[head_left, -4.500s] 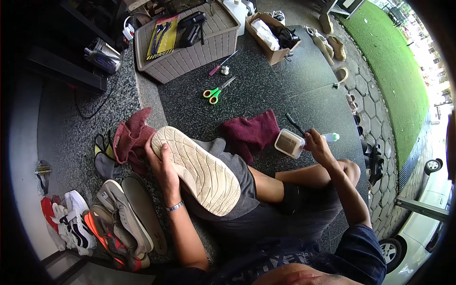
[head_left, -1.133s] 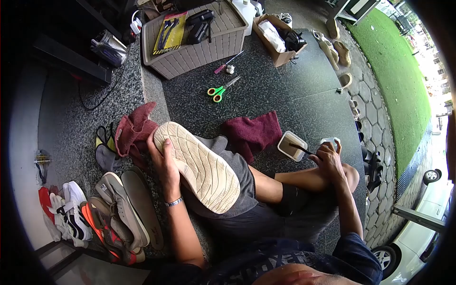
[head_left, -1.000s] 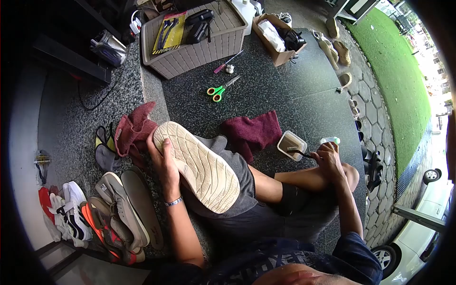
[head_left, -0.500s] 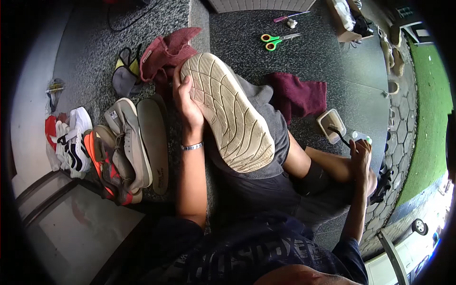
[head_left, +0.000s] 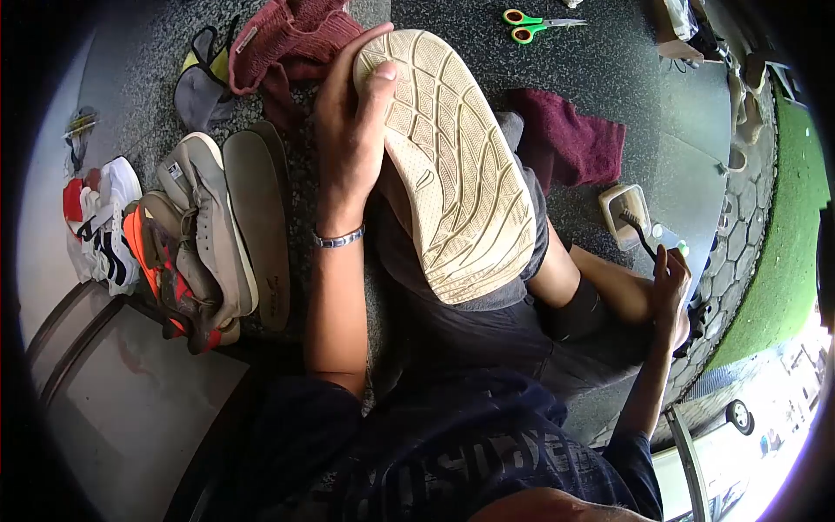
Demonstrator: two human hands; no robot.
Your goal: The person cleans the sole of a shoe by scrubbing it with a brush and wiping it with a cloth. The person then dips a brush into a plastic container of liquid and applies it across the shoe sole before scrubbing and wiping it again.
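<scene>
My left hand (head_left: 352, 130) grips a shoe at one end, thumb on its pale, grooved sole (head_left: 457, 174), which faces up above my lap. A grey cloth shows beside and under the shoe. At the right, my right hand (head_left: 671, 283) is closed round the handle of a dark brush (head_left: 639, 230). The brush head is inside a small clear plastic container (head_left: 616, 202). Just past the container lies a small bottle (head_left: 668, 237), partly hidden by the brush and hand. A maroon cloth (head_left: 574, 143) rests between shoe and container.
Several shoes (head_left: 209, 222) and a loose insole (head_left: 261, 209) stand at the left. Above them are a reddish cloth (head_left: 278, 52) and a grey-yellow item (head_left: 202, 91). Green-handled scissors (head_left: 526, 26) lie at the top, a cardboard box (head_left: 674, 35) at the upper right.
The view has tilted down and turned, so the grey storage box has left it. The shoe appears closer to the camera. My right hand has brought the brush from beside the container into it.
</scene>
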